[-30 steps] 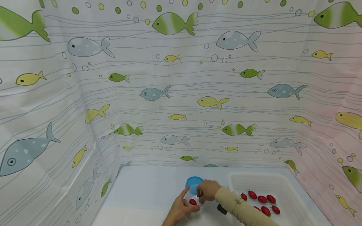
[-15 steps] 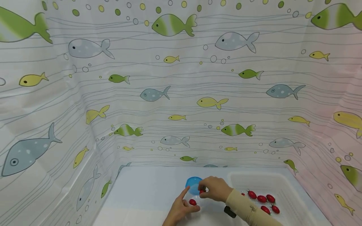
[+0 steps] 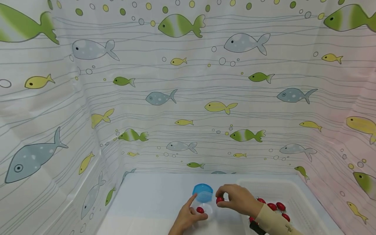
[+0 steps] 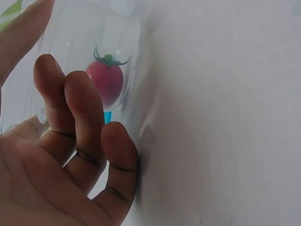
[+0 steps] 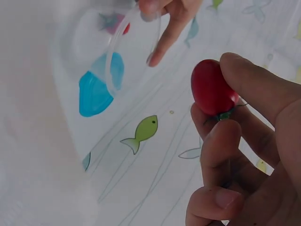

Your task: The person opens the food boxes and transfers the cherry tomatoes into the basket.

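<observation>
My left hand [image 3: 188,215] holds a clear plastic container [image 3: 208,209] by its side, thumb and forefinger spread around it. Inside lies one red cherry tomato [image 3: 200,210], its green stem showing in the left wrist view [image 4: 106,84]. Just behind the container is a blue lid [image 3: 201,188], partly seen through clear plastic. To the container's right, my right hand [image 3: 239,199] pinches another cherry tomato [image 5: 211,89] between thumb and fingers, stem toward the palm. That tomato is above the table, apart from the container.
A white perforated basket [image 3: 308,209] stands at the right with several cherry tomatoes [image 3: 272,206] in it, partly behind the right forearm. The white table [image 3: 147,195] meets a fish-patterned curtain [image 3: 188,81] at its back and sides.
My right hand has risen from the container and moved right, toward the basket, with a cherry tomato now plainly showing in its fingers. My left hand and the container have stayed put.
</observation>
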Tool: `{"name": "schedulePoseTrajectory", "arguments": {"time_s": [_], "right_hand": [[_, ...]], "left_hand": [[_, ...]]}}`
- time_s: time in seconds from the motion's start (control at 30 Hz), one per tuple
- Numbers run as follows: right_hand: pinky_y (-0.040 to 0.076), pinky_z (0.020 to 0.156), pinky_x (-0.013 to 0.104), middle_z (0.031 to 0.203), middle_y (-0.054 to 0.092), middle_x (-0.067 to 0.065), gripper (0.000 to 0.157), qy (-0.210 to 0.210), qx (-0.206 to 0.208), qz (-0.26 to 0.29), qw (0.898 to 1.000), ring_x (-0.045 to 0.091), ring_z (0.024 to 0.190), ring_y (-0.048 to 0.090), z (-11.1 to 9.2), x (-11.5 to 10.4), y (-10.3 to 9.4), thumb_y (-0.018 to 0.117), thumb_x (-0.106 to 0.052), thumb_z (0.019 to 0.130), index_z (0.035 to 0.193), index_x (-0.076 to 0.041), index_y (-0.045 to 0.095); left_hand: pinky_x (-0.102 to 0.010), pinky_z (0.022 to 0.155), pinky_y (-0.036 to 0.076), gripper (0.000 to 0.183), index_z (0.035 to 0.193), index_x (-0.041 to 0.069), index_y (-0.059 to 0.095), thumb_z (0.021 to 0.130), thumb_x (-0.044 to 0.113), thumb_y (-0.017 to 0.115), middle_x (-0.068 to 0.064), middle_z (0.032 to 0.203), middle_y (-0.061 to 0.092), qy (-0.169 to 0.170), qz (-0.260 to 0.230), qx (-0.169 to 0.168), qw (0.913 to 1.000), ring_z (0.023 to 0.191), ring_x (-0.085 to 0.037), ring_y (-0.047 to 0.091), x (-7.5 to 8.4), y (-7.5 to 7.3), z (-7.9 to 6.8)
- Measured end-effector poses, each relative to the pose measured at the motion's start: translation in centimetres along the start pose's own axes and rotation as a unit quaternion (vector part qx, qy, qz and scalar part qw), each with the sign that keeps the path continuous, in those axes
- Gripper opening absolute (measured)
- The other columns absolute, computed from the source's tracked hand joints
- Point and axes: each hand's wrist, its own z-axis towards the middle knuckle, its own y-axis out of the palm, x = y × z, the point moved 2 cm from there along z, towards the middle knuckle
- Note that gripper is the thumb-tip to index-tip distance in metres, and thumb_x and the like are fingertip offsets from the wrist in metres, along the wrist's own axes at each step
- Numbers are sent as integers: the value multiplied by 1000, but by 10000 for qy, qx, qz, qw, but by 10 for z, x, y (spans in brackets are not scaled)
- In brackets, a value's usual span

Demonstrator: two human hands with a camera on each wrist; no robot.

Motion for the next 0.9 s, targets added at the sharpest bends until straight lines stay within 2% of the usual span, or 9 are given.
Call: {"name": "schedulePoseTrajectory", "arguments": {"time_s": [0.23, 0.6, 0.9], "right_hand": [[49, 62, 24, 95, 64, -21, 26, 78, 290, 75, 9995, 4, 73, 54, -24, 4, -13, 74, -52, 88, 106, -33, 73], [45, 58, 24, 91, 62, -23, 30, 596, 433, -86, 9972, 2, 70, 50, -58, 21, -27, 72, -59, 87, 102, -34, 70], [41, 53, 25, 82, 60, -21, 24, 1051, 776, -145, 9913, 1, 60, 47, -88, 44, -28, 78, -51, 85, 97, -32, 68]], "left_hand": [[-28, 55, 42, 100, 158, 12, 36, 77, 33, 91, 1, 63, 51, -69, 13, 12, 10000, 61, -15, 51, 0, 2, 0], [-27, 54, 40, 100, 158, 12, 36, 77, 32, 91, 2, 63, 49, -34, 6, -45, 10000, 60, -14, 50, 1, -1, 1], [-27, 55, 40, 100, 158, 11, 36, 77, 33, 90, 1, 63, 49, -45, 97, -32, 9999, 61, -14, 50, 3, -2, 0]]}}
